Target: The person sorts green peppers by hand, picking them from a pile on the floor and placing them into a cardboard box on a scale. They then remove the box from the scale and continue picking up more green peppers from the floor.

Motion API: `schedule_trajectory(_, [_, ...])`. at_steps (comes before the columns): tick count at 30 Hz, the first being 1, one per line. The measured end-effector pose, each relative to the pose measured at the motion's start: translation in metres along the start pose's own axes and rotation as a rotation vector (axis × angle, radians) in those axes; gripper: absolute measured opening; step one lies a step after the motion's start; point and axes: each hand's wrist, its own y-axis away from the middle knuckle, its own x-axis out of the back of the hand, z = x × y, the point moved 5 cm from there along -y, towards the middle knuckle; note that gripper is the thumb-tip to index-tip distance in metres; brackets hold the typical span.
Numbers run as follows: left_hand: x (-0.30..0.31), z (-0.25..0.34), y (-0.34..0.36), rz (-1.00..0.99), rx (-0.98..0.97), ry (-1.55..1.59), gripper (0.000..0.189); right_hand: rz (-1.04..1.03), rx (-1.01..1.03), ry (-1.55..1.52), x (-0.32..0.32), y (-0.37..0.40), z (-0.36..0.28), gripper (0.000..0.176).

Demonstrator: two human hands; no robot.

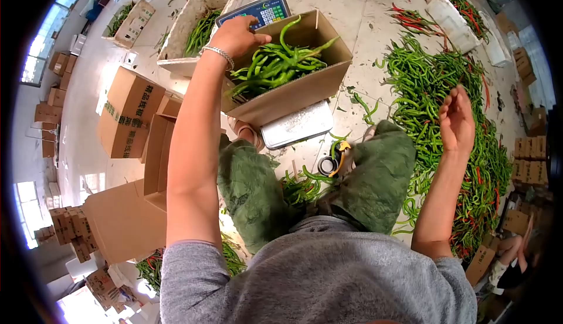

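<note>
A cardboard box [281, 98] of long green chili peppers [280, 66] stands on a scale with a metal platform [299, 125]. My left hand [237, 36] reaches over the box's left corner, right at the keypad of the scale's display [264, 13]. Its thumb is spread toward the peppers, and no object shows in it. To the right, my right hand [457, 120] hovers over a big heap of green peppers [419, 89]. The fingers there are loosely curved, with a bare palm facing inward.
A white foam crate [170, 54] with peppers sits left of the display. Cardboard boxes [132, 112] lie at my left. A tape dispenser [335, 161] rests between my feet. Another foam crate [454, 27] is tipped at the far right, and a person's leg [509, 250] shows lower right.
</note>
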Motion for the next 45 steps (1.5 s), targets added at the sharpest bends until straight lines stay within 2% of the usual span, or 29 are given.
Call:
schedule_trajectory(3, [0.007,0.0,-0.004,0.08,0.009,0.104,0.045,-0.183,0.153,-0.003,-0.076,-0.012,0.003,0.028])
schedule_trajectory(5, [0.008,0.003,-0.013,0.154,0.0,0.063,0.037,-0.223,0.152,0.018,-0.114,-0.03,0.025,0.025])
schedule_trajectory(6, [0.003,0.003,-0.018,0.199,-0.081,0.089,0.029,-0.225,0.158,0.063,-0.133,-0.035,0.036,0.023])
schedule_trajectory(9, [-0.022,0.024,-0.03,0.176,-0.196,0.117,0.025,-0.25,0.118,0.241,-0.144,-0.053,0.085,0.019])
schedule_trajectory(11, [-0.055,0.027,-0.046,0.078,-0.214,0.133,0.022,-0.184,-0.049,0.336,-0.127,-0.059,0.121,0.019])
schedule_trajectory(12, [-0.077,0.024,-0.056,0.049,-0.254,0.08,0.023,-0.133,-0.171,0.295,-0.126,-0.055,0.127,0.018])
schedule_trajectory(14, [-0.111,0.019,-0.069,-0.058,-0.295,-0.013,0.027,-0.22,-0.205,0.257,-0.133,-0.056,0.127,0.017])
schedule_trajectory(15, [-0.127,0.011,-0.069,-0.192,-0.212,-0.169,0.037,-0.258,-0.197,0.281,-0.136,-0.058,0.124,0.017])
schedule_trajectory(17, [-0.148,0.0,-0.057,-0.237,-0.275,-0.64,0.048,-0.266,-0.137,0.342,-0.134,-0.067,0.118,0.017])
schedule_trajectory(18, [-0.157,-0.008,-0.05,-0.32,-0.268,-0.779,0.047,-0.267,-0.11,0.369,-0.132,-0.071,0.117,0.017])
schedule_trajectory(22, [-0.159,-0.026,-0.037,-0.345,-0.134,-0.624,0.036,-0.222,-0.232,0.26,-0.121,-0.082,0.12,0.018])
schedule_trajectory(25, [-0.156,-0.054,-0.025,-0.494,0.012,-0.564,0.031,-0.241,-0.295,0.186,-0.123,-0.087,0.12,0.019])
schedule_trajectory(26, [-0.147,-0.047,-0.013,-0.502,-0.051,-0.413,0.032,-0.239,-0.294,0.173,-0.124,-0.089,0.119,0.02])
schedule_trajectory(27, [-0.147,-0.053,-0.004,-0.566,-0.024,-0.175,0.034,-0.234,-0.293,0.159,-0.125,-0.091,0.119,0.02])
schedule_trajectory(29, [-0.142,-0.055,0.015,-0.53,-0.035,0.189,0.034,-0.236,-0.299,0.123,-0.126,-0.093,0.119,0.022])
schedule_trajectory(30, [-0.138,-0.055,0.019,-0.47,-0.081,0.225,0.032,-0.246,-0.305,0.103,-0.127,-0.095,0.119,0.022])
schedule_trajectory(32, [-0.116,-0.049,0.021,-0.388,0.167,0.696,0.031,-0.263,-0.299,0.106,-0.132,-0.097,0.122,0.021])
schedule_trajectory(33, [-0.097,-0.037,0.026,-0.33,0.299,0.928,0.03,-0.316,-0.156,0.32,-0.142,-0.095,0.123,0.02])
schedule_trajectory(34, [-0.083,-0.018,0.031,-0.296,0.347,0.877,0.028,-0.364,-0.003,0.532,-0.153,-0.092,0.123,0.019])
schedule_trajectory(35, [-0.087,-0.02,0.033,-0.233,0.297,0.87,0.03,-0.411,0.156,0.739,-0.164,-0.088,0.123,0.018])
schedule_trajectory(36, [-0.087,-0.017,0.035,-0.13,0.245,0.694,0.032,-0.479,0.335,0.912,-0.173,-0.085,0.128,0.016])
schedule_trajectory(37, [-0.089,-0.01,0.04,-0.034,0.191,0.517,0.035,-0.5,0.41,1.053,-0.18,-0.08,0.134,0.017])
schedule_trajectory(39, [-0.101,0.001,0.055,0.146,0.042,0.183,0.041,-0.612,0.8,1.341,-0.19,-0.07,0.148,0.018])
schedule_trajectory(41, [-0.119,0.013,0.075,0.117,0.021,0.083,0.041,-0.679,0.846,1.581,-0.186,-0.072,0.177,0.019])
schedule_trajectory(43, [-0.119,0.041,0.087,0.149,-0.147,0.015,0.04,-0.749,0.812,1.779,-0.179,-0.068,0.199,0.021])
schedule_trajectory(45, [-0.129,0.06,0.092,-0.03,-0.093,-0.006,0.044,-0.789,0.75,1.914,-0.183,-0.068,0.214,0.022])
